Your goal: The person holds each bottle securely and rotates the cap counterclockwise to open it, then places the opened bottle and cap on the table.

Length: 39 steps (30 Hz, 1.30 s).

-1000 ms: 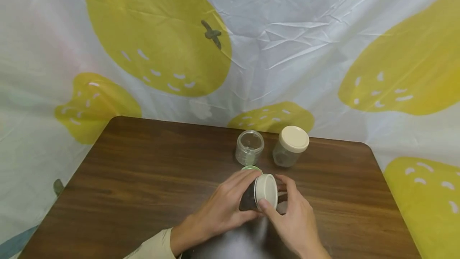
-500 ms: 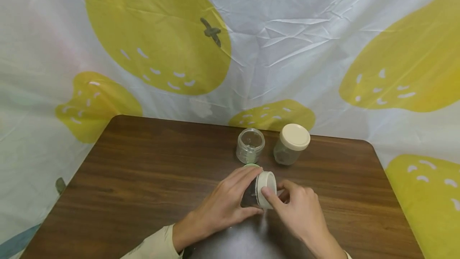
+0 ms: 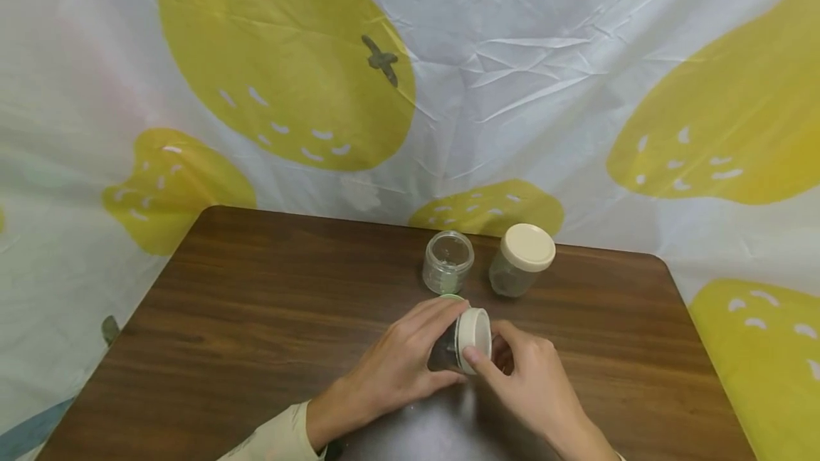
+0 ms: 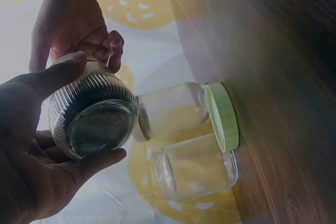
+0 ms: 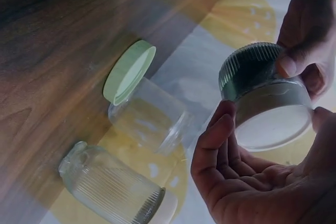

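Around a ribbed glass jar (image 4: 94,114) with dark contents, my left hand (image 3: 403,358) wraps its fingers and thumb, holding it tilted above the table. Its cream lid (image 3: 476,341) is on the jar and faces right in the head view. My right hand (image 3: 532,379) grips this lid at its rim, thumb on the near side and fingers curled at the far side, as the right wrist view (image 5: 273,124) also shows. Just beyond the jar, partly hidden by my left hand in the head view, lies a light green lid (image 5: 129,72).
Behind the hands stands a clear lidless jar (image 3: 448,262). To its right is a ribbed glass jar (image 3: 522,262) with a cream lid on. The brown wooden table (image 3: 269,290) meets a white cloth (image 3: 487,91) printed with yellow fruit along its back edge.
My right hand has turned at the lid; its fingers, spread around the far side a second ago, are now more curled. The jar and left hand stay nearly in place.
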Tool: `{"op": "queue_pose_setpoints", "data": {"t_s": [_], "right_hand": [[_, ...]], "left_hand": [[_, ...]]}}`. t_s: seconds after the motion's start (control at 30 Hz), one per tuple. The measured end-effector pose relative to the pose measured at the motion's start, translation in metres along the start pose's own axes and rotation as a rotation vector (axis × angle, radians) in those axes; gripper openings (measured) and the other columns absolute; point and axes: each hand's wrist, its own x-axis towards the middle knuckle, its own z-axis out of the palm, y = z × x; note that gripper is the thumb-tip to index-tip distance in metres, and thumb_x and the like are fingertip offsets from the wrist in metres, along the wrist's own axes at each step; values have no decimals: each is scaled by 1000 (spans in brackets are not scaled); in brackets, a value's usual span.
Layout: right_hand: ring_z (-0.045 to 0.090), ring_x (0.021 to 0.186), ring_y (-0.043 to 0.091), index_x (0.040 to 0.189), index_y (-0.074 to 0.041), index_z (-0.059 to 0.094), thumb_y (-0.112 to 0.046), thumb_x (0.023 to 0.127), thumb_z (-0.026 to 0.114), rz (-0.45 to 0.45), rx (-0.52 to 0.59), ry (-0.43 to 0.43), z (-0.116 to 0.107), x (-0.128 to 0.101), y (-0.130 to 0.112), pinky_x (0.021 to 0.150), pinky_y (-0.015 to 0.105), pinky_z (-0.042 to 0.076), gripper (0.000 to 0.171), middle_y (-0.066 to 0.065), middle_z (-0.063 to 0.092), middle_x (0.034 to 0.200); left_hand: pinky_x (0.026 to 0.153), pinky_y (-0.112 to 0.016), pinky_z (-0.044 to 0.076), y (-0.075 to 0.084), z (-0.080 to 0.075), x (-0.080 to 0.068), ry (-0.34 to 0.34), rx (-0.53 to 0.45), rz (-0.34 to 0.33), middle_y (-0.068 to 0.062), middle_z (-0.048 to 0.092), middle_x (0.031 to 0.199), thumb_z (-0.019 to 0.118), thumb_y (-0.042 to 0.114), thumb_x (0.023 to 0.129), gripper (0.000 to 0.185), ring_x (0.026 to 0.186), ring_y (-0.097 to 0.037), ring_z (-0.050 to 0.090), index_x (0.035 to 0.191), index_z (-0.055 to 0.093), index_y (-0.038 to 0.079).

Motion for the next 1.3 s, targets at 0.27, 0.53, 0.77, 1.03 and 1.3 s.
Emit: {"op": "queue_pose_setpoints", "data": {"t_s": [0.27,0.53,0.77,1.03,1.3], "right_hand": [[59,73,0,126,-16,68,-32,89,83,-173,17,36,2,-1,9,66,22,52,42,-16,63,85],[65,97,6,154,-10,51,-27,85,84,-333,-23,53,0,1,13,82,31,59,79,-10,68,112],[63,114,7,165,-15,36,-26,83,84,-373,-48,11,0,0,18,99,24,51,95,-6,62,134],[60,126,10,169,-18,23,-36,87,85,-339,-69,-39,1,-3,18,105,29,52,104,-3,53,153],[76,97,18,163,-10,38,-32,92,81,-171,-73,83,-7,-4,12,78,35,63,85,9,71,136]], "left_hand": [[123,-32,43,-1,-1,0,1,-4,-4,-9,63,148,98,24,72,93,142,-23,58,151,53,4],[121,-35,45,-3,0,0,13,-9,1,-10,64,147,96,30,77,87,141,-25,59,149,55,3],[123,-36,43,-4,-1,-1,-9,-32,-18,-10,62,150,99,24,70,96,142,-28,59,151,53,3],[121,-37,46,-6,0,-2,10,-13,-4,-9,63,148,97,29,75,90,140,-28,60,150,54,5],[120,-37,47,-7,-1,-1,14,21,25,-8,63,148,98,34,73,94,140,-26,60,150,53,6]]}}
